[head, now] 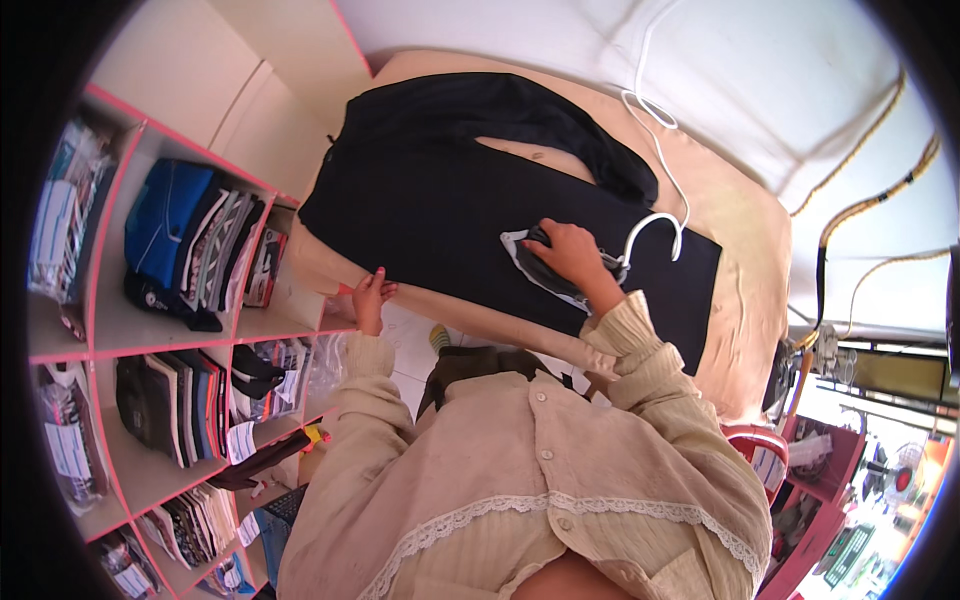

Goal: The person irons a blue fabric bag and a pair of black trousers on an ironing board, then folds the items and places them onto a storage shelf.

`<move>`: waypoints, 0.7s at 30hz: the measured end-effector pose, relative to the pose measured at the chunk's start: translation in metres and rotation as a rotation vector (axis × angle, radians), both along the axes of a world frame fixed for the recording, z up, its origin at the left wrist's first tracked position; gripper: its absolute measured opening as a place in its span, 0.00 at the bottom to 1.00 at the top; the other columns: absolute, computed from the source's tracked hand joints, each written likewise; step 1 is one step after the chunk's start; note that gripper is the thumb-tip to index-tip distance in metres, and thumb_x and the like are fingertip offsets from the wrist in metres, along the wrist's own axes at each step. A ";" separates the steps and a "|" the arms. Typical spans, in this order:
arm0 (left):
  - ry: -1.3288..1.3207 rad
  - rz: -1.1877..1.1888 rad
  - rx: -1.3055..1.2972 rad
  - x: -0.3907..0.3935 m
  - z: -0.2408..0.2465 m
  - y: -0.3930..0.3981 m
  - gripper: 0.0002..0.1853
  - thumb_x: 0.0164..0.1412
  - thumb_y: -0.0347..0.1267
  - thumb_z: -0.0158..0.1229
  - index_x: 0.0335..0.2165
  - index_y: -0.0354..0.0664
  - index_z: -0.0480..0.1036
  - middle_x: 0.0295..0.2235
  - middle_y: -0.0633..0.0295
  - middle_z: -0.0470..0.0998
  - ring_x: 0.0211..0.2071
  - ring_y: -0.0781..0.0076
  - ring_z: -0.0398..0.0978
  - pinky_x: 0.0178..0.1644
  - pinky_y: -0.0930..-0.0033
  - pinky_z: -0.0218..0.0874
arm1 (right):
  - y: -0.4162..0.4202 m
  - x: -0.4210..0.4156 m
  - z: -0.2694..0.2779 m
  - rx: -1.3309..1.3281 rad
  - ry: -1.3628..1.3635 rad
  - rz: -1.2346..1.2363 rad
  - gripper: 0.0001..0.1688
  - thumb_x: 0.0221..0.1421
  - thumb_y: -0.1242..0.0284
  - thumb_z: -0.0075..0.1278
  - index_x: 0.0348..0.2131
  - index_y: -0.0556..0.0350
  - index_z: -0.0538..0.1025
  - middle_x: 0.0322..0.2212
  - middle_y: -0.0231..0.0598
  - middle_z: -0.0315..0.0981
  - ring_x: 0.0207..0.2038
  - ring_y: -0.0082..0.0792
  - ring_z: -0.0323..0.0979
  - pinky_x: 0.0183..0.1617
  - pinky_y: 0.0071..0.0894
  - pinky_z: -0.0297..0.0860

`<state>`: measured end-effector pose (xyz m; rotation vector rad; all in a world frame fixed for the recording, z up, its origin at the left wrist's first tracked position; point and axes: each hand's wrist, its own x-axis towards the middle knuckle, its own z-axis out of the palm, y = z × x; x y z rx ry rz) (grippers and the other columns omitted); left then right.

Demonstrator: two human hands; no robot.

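Black trousers point(420, 202) lie across a table with a beige cloth cover point(739, 330). One leg is spread flat on the near side, while the other point(525, 112) curves rumpled behind it. My right hand point(571, 259) grips the handle of a clothes iron point(536, 274), which rests on the flat leg with its tip towards the left. A white cord sleeve point(637, 225) rises from the iron's heel. At the table's near edge is my left hand point(371, 296), fingers apart, fingertips by the trousers' border; nothing is visible in its grasp.
Pink-edged shelves point(161, 349) with folded and bagged clothes stand close on the left. The iron's white cord point(660, 150) runs up the wall behind the table. Wrapped cables point(862, 206) hang at right, above a red stool point(757, 442).
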<state>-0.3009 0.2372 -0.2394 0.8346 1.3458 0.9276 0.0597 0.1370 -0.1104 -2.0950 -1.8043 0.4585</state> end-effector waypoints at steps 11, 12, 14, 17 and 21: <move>0.215 0.113 0.090 -0.042 0.026 0.084 0.13 0.58 0.34 0.54 0.24 0.39 0.62 0.19 0.63 0.69 0.19 0.73 0.74 0.19 0.74 0.67 | 0.162 -0.150 -0.009 0.177 0.057 -0.026 0.21 0.51 0.55 0.45 0.28 0.56 0.72 0.22 0.51 0.74 0.27 0.51 0.74 0.31 0.47 0.70; 0.197 0.081 0.070 -0.055 0.026 0.089 0.13 0.58 0.34 0.54 0.24 0.39 0.62 0.20 0.63 0.69 0.19 0.73 0.73 0.20 0.75 0.67 | 0.179 -0.162 -0.012 0.195 0.055 -0.015 0.21 0.51 0.55 0.45 0.28 0.56 0.73 0.21 0.51 0.74 0.27 0.51 0.74 0.31 0.47 0.70; 0.106 0.044 0.035 -0.074 0.018 0.094 0.11 0.59 0.33 0.54 0.25 0.38 0.63 0.20 0.64 0.70 0.19 0.74 0.73 0.21 0.75 0.67 | 0.213 -0.187 -0.012 0.202 0.044 0.005 0.21 0.51 0.55 0.45 0.27 0.56 0.73 0.21 0.51 0.74 0.27 0.51 0.74 0.31 0.47 0.70; -0.063 0.007 0.009 -0.093 0.000 0.090 0.10 0.59 0.33 0.53 0.27 0.38 0.65 0.20 0.64 0.70 0.20 0.75 0.74 0.24 0.77 0.67 | 0.260 -0.222 -0.010 0.220 0.044 0.031 0.21 0.51 0.55 0.46 0.27 0.56 0.73 0.21 0.51 0.74 0.27 0.51 0.74 0.31 0.47 0.70; -0.059 -0.137 -0.031 -0.102 0.004 0.096 0.09 0.58 0.32 0.54 0.30 0.36 0.66 0.23 0.61 0.73 0.24 0.71 0.75 0.29 0.74 0.67 | 0.296 -0.246 -0.005 0.094 0.059 0.049 0.22 0.53 0.54 0.44 0.29 0.56 0.73 0.24 0.53 0.74 0.31 0.54 0.73 0.35 0.49 0.68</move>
